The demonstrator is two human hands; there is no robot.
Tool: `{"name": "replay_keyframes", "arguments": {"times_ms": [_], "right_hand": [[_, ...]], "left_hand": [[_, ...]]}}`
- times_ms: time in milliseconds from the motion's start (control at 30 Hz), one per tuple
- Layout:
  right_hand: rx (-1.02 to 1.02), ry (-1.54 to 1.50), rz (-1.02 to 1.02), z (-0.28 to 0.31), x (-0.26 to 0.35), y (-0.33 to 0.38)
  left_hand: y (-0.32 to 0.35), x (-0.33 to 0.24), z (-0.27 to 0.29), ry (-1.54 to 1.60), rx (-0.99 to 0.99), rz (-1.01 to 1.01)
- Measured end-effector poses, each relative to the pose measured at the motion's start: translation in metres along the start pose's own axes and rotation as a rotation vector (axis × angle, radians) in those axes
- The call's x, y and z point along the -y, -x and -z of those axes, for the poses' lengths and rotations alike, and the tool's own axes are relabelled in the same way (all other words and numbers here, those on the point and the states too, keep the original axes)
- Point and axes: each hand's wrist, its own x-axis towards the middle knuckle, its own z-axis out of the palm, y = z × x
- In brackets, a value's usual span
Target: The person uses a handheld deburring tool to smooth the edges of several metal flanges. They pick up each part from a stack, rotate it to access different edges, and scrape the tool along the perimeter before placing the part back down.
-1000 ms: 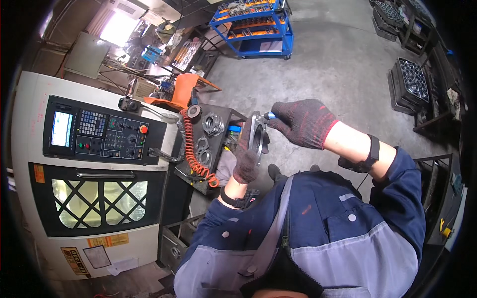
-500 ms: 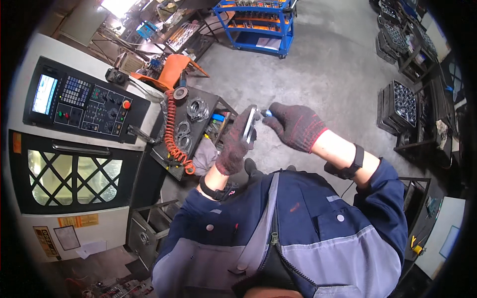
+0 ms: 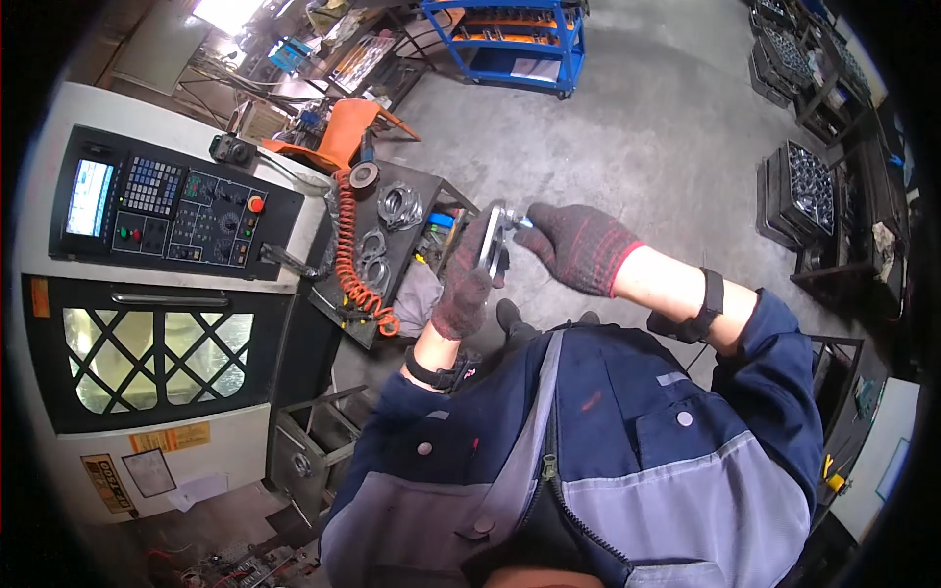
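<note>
While the left hand (image 3: 469, 279) is wrapping its gloved fingers (image 3: 461, 257) tight around a metal ring part (image 3: 493, 240), holding it upright at chest height, the right hand (image 3: 578, 247) is pinching its upper edge, seemingly steadying it for inspection beside the counter (image 3: 417, 186) of similar rings (image 3: 397, 206).
</note>
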Motion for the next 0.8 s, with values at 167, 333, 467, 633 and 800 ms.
{"name": "replay_keyframes", "arguments": {"times_ms": [167, 333, 467, 633, 800], "right_hand": [[-0.012, -0.024, 0.095, 0.023, 0.015, 0.008], [-0.053, 0.018, 0.034, 0.026, -0.002, -0.007], [-0.056, 0.012, 0.012, 0.001, 0.001, -0.003], [-0.065, -0.1, 0.123, 0.017, 0.009, -0.007], [-0.11, -0.072, 0.072, 0.031, -0.007, -0.01]], "left_hand": [[-0.006, -0.012, -0.004, 0.042, -0.045, -0.088], [-0.011, -0.008, 0.004, -0.007, 0.021, -0.176], [-0.012, 0.003, 0.002, 0.08, -0.048, -0.079], [-0.008, -0.01, 0.0, 0.297, -0.056, -0.043], [-0.003, -0.042, -0.008, 0.572, -0.01, -0.11]]}}
